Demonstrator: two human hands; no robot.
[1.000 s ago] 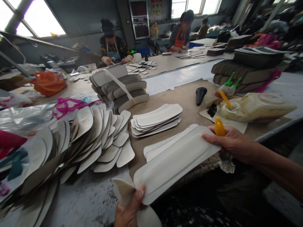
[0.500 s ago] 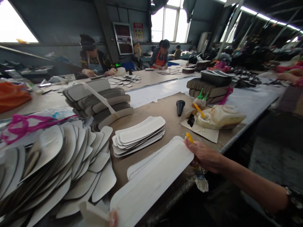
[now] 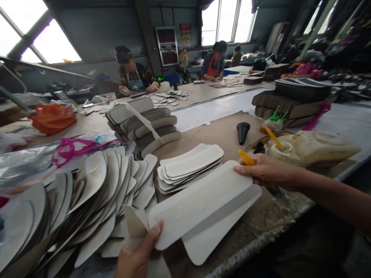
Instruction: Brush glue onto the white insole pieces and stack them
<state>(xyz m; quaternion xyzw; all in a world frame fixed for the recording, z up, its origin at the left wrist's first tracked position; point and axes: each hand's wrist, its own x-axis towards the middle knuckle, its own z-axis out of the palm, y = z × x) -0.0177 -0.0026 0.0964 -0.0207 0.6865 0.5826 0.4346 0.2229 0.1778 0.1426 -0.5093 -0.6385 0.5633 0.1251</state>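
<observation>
A long white panel (image 3: pixel 199 200) with rounded corners is held slantwise between my two hands. My left hand (image 3: pixel 139 251) is closed on its near left end, thumb on top; a second, curved pale piece (image 3: pixel 133 226) stands up against that hand. My right hand (image 3: pixel 268 170) pinches the far right end and also grips a brush by its yellow handle (image 3: pixel 247 157); the bristles are hardly visible below the hand. Under the held panel lies another white panel (image 3: pixel 214 231) on the table. Just beyond is a neat stack of white panels (image 3: pixel 191 166).
Many loose pale pieces (image 3: pixel 110 193) fan out on the left. Behind them stands a tied grey stack (image 3: pixel 142 123). To the right are a glue-stained plastic container (image 3: pixel 321 144), green-tipped bottles (image 3: pixel 274 122) and a black cone-shaped object (image 3: pixel 242 132). Co-workers sit across the table.
The held panel has risen and moved away from the table's front edge, uncovering the panel beneath. More of my left hand shows. The brush has gone up with my right hand. The view has swung left.
</observation>
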